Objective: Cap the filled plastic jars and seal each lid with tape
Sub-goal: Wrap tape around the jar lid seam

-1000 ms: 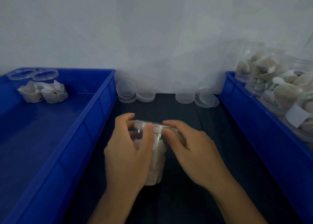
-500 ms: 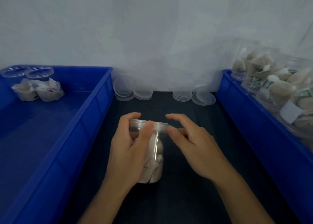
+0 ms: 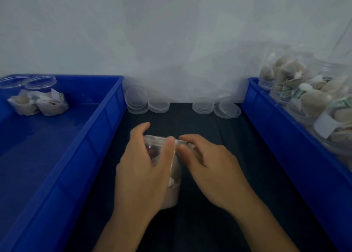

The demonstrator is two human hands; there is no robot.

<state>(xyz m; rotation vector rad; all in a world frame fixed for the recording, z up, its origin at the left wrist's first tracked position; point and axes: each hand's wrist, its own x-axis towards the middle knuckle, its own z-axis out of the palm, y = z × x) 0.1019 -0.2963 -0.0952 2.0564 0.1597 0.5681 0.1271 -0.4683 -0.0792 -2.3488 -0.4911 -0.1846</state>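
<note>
a clear plastic jar (image 3: 172, 177) filled with pale wrapped pieces stands on the dark surface (image 3: 200, 223) between two blue bins. the left hand (image 3: 144, 173) wraps round its side, thumb up against the clear lid (image 3: 162, 139) sitting on top. the right hand (image 3: 211, 168) has its fingers curled against the lid's right edge, thumb tip pressed at the rim; whether tape lies under the fingers is too faint to tell. most of the jar is hidden behind the left hand.

the left blue bin (image 3: 80, 156) holds two capped jars (image 3: 36, 97) of similar pieces in its far corner. the right blue bin (image 3: 285, 147) is stacked with filled jars (image 3: 304, 97), cut off at the frame edge; a white label (image 3: 325, 126) shows on one, its writing unreadable. stacks of spare lids (image 3: 202, 106) sit against the wall.
</note>
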